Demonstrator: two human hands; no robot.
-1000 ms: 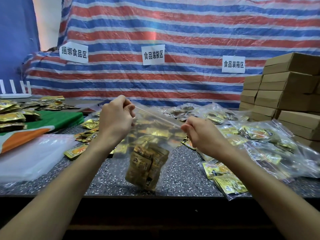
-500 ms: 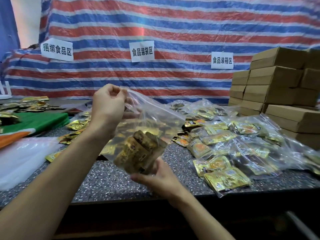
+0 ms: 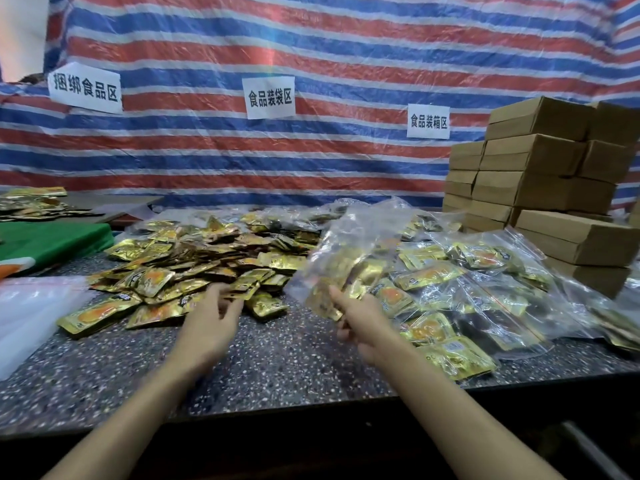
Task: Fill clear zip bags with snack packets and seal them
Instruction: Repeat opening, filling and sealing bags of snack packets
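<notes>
My right hand (image 3: pixel 360 317) grips a clear zip bag (image 3: pixel 346 258) filled with gold snack packets by its lower end, holding it tilted above the speckled table (image 3: pixel 277 368), just left of the filled bags. My left hand (image 3: pixel 211 323) hovers low over the table with loosely bent fingers and nothing in it, at the near edge of a heap of loose gold packets (image 3: pixel 194 268). To the right lies a pile of filled clear bags (image 3: pixel 485 292).
Stacked cardboard boxes (image 3: pixel 540 181) stand at the back right. A stack of empty clear bags (image 3: pixel 31 313) lies at the left, behind it a green cloth (image 3: pixel 52 240) and more gold packets (image 3: pixel 31 202). A striped tarp with paper signs hangs behind.
My left hand let go of the bag's top and dropped toward the loose packets. My right hand carried the filled bag to the right, toward the pile of filled bags.
</notes>
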